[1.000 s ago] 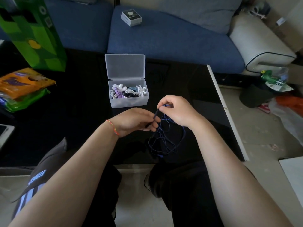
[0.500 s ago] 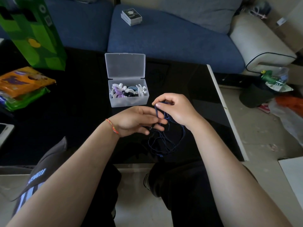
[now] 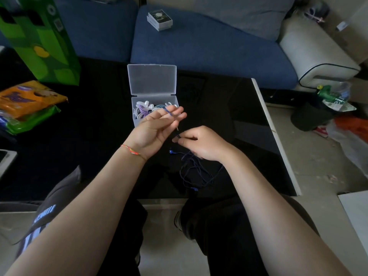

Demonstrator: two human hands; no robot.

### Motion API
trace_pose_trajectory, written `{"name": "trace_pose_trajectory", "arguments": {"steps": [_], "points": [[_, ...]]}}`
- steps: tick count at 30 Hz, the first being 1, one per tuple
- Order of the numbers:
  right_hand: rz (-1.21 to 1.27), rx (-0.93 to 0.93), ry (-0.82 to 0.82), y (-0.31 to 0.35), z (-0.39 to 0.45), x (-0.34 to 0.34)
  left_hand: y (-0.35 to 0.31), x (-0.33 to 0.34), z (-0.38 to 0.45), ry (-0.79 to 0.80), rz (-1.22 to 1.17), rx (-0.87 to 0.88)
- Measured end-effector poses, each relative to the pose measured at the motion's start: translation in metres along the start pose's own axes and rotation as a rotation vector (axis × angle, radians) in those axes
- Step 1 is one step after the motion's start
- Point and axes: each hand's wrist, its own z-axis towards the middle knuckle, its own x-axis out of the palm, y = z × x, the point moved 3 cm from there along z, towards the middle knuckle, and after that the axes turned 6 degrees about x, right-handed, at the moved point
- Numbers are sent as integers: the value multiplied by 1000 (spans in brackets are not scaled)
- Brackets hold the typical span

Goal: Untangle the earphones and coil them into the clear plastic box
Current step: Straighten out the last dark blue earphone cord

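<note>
Left hand (image 3: pixel 157 129) covers the near right corner of the clear plastic box (image 3: pixel 153 96); contents inside too small to sort. Blue earphone cord (image 3: pixel 196 174) nearly lost against the black tabletop (image 3: pixel 99 136), tangle unreadable. Right hand (image 3: pixel 201 143) hides the cord where it pinches. Green bag (image 3: pixel 39 36) and snack packets (image 3: pixel 25 104) cut off by the frame edge. Print on the small box (image 3: pixel 160 19) on the sofa illegible.

The worktop (image 3: pixel 229 108) is black and glossy, with a pale strip along its right edge; a clear plastic box (image 3: pixel 153 118) stands mid-worktop, lid open toward the far edge; tangled blue earphones (image 3: pixel 196 172) lie near the near edge; a green bag (image 3: pixel 39 40) and snack packets (image 3: pixel 27 102) sit at the left side.
</note>
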Motion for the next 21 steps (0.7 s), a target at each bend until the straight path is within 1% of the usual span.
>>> {"name": "trace_pose_trajectory", "arguments": {"steps": [3, 5, 9, 13, 16, 21], "points": [[16, 25, 4, 1, -2, 1, 2, -2, 1, -25, 40, 15], [-13, 8, -19, 2, -2, 0, 3, -2, 0, -23, 103, 11], [41, 9, -128, 0, 0, -7, 7, -4, 0, 6, 329, -8], [66, 18, -231, -5, 2, -14, 16, -3, -3, 72, 496, -108], [73, -1, -301, -7, 1, -19, 23, 1, -6, 163, 506, -173], [68, -31, -403, -14, 2, -30, 22, 6, -8, 231, 525, -264]]}}
